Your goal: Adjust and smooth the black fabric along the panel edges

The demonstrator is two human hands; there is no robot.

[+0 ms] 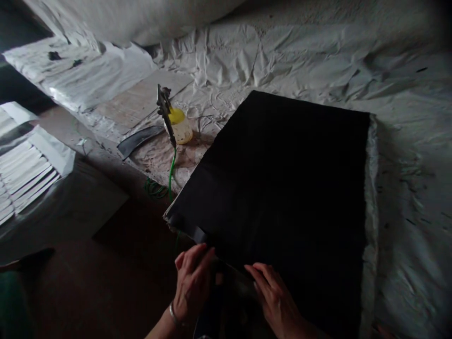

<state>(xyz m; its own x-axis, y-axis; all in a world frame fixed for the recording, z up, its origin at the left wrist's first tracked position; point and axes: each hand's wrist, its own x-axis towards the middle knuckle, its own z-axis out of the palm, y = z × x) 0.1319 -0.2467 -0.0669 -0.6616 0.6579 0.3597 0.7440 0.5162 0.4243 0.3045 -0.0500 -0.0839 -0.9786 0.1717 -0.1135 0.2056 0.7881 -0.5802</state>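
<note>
A large black sheet, perhaps leather or fabric, lies flat on a thicker pale-edged slab or stack. At its near left edge a small flap of black material stands up. Just below that flap, my left hand has its fingers bent and closed on the sheet's edge; a bracelet circles the wrist. My right hand rests farther right along the same near edge, fingers stretched out and touching the sheet. Its thumb is partly hidden, and the dark area between my hands is hard to make out.
A spray gun with a yellow-topped cup and green hose stands beyond the sheet's left edge. Near it lies a dark strip. Crumpled plastic sheeting covers the table and wall. Pale strips lie at the left.
</note>
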